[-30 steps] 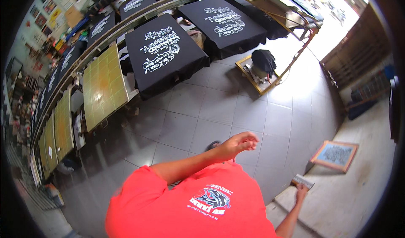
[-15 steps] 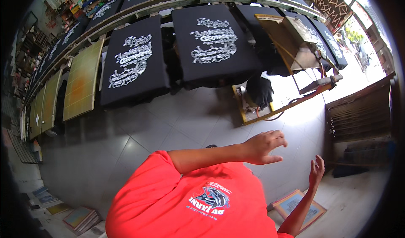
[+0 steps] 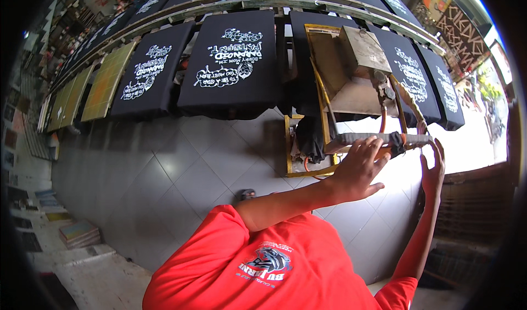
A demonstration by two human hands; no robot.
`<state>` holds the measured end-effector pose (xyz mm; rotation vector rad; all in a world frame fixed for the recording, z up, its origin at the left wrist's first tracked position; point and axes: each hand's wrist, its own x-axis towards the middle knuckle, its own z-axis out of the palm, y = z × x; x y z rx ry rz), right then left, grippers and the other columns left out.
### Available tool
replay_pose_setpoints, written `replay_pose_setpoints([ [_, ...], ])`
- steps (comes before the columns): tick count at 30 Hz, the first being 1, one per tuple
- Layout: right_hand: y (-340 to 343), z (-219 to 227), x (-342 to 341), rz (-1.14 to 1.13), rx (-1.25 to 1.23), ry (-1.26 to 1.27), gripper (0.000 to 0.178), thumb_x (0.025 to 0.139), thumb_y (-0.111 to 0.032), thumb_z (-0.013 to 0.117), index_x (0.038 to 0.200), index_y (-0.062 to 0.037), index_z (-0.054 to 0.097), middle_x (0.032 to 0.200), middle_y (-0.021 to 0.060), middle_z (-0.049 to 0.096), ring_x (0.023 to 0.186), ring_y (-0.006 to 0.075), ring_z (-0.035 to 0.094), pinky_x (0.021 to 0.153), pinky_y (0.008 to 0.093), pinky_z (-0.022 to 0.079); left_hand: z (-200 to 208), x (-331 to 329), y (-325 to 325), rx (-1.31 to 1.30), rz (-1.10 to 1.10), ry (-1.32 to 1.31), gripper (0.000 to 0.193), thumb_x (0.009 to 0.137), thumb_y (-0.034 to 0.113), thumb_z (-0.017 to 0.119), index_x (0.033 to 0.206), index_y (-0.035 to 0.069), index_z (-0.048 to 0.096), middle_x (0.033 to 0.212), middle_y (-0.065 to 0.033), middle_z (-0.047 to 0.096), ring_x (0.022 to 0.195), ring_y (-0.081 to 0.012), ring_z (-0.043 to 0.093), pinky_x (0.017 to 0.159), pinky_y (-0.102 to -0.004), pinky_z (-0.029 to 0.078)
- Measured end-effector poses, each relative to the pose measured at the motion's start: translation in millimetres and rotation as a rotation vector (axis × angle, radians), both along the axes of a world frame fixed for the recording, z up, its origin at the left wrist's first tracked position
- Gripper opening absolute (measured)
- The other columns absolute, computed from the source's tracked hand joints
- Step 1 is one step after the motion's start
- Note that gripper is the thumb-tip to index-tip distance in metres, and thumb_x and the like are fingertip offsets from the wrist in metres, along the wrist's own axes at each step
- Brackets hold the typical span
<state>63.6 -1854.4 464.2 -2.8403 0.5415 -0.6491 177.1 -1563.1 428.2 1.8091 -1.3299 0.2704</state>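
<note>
My left hand [image 3: 359, 170] reaches across to the grey wrapped handle bar [image 3: 351, 138] of a yellow metal frame [image 3: 324, 98]. Its fingers are apart, and the fingertips overlap the bar; whether they touch it I cannot tell. Beside the bar's right end, my right hand [image 3: 433, 170] is raised with fingers stretched and apart. The frame carries a dull metal hood [image 3: 362, 52] with a valve-like fitting [image 3: 383, 85] and an orange hose [image 3: 383, 120]. A black cloth [image 3: 311, 140] hangs over something on its lower part.
Black printed shirts [image 3: 230, 63] lie stretched on boards in rows, parted by a long rail [image 3: 230, 5]. Bare yellowish boards [image 3: 108, 85] stand at the left. Grey tiled floor [image 3: 208, 151] lies below. Stacked framed panels [image 3: 79, 233] sit at lower left, a dark slatted rack [image 3: 466, 200] at right.
My body has moved nearer the yellow frame and its hood, which now appear larger and more face-on. My right hand has risen to the handle's end; my left has come up to the bar.
</note>
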Motion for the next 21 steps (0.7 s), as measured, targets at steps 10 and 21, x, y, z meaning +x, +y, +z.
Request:
replay_pose_setpoints([
  [10, -67, -23, 61, 0.291, 0.023, 0.218, 0.040, 0.078, -0.014, 0.072, 0.115, -0.0021, 0.065, 0.122, 0.0173, 0.063, 0.124, 0.0365, 0.054, 0.107, 0.0464, 0.041, -5, 24, -25, 0.306, 0.301, -0.033, 0.063, 0.079, 0.045, 0.077, 0.126, 0.008, 0.056, 0.114, -0.0137, 0.057, 0.110, -0.0301, 0.056, 0.093, -0.0443, 0.045],
  [21, -124, -44, 72, 0.523, 0.156, 0.352, 0.043, 0.063, -0.036, 0.091, 0.080, -0.0047, 0.067, 0.071, 0.0104, 0.066, 0.067, 0.0295, 0.065, 0.064, 0.0421, 0.052, 1, 53, -53, 0.536, 0.402, -0.008, 0.056, 0.069, 0.063, 0.075, 0.075, 0.009, 0.059, 0.067, -0.0085, 0.062, 0.064, -0.0295, 0.065, 0.056, -0.0424, 0.049],
])
